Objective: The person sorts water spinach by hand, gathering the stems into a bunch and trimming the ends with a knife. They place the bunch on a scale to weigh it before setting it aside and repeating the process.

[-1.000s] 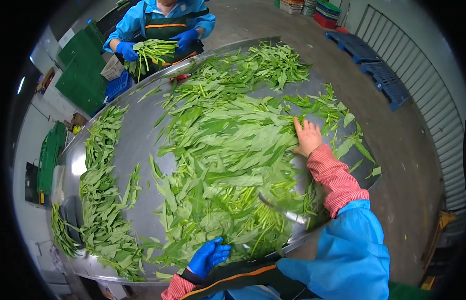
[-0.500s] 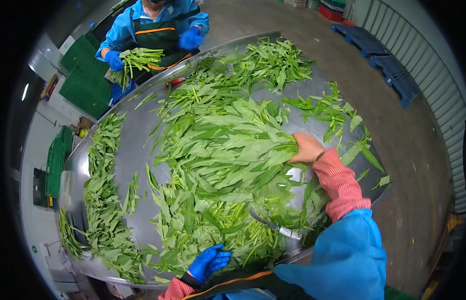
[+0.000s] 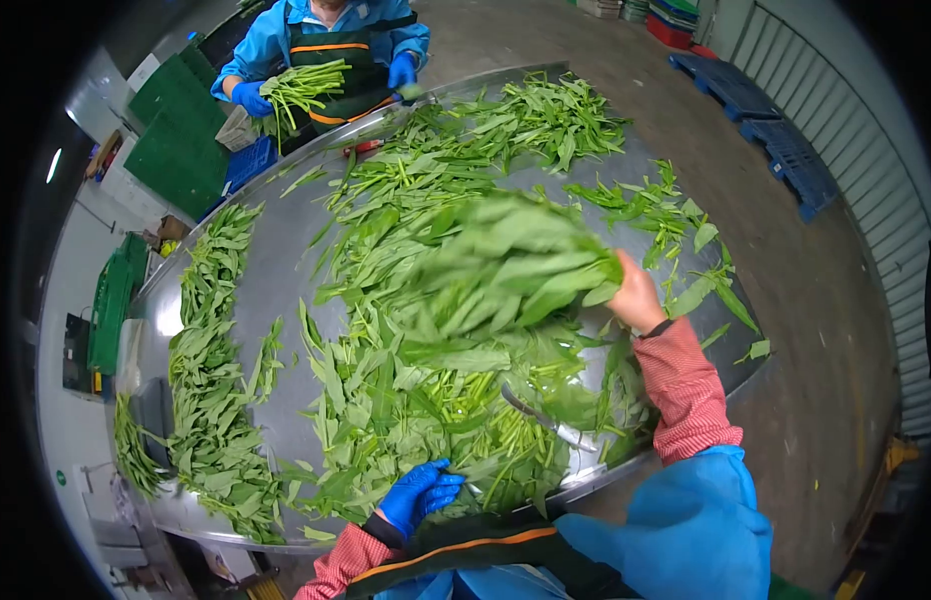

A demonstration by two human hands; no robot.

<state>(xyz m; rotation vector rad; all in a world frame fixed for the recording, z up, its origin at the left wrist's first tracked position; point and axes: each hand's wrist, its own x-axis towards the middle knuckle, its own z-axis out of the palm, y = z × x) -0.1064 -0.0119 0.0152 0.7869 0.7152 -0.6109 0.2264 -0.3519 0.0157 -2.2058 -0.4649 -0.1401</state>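
My bare right hand [image 3: 638,294] is closed round the stem ends of a large bunch of leafy greens [image 3: 506,265], like water spinach. Its long leaves point left above the heap and are blurred by motion. Near the table's front edge, my left hand [image 3: 423,492] in a blue glove has its fingers extended, a little bent, beside the loose cut greens [image 3: 386,420]; I see nothing held in it. Between the hands, a curved blade like a sickle [image 3: 546,415] rests on the pile, partly covered by leaves.
The metal table [image 3: 286,260] carries a long row of greens [image 3: 211,390] at left and scattered sprigs [image 3: 676,225] at right. Across it, a co-worker [image 3: 331,60] in blue gloves holds another bunch [image 3: 306,88]. A red-handled tool [image 3: 364,147] lies nearby. Blue pallets [image 3: 756,110] stand beyond.
My right hand has lifted the bunch and drawn it slightly right and up, its leaves now swinging. My left hand has barely moved. The co-worker's bunch is raised and the other glove lowered.
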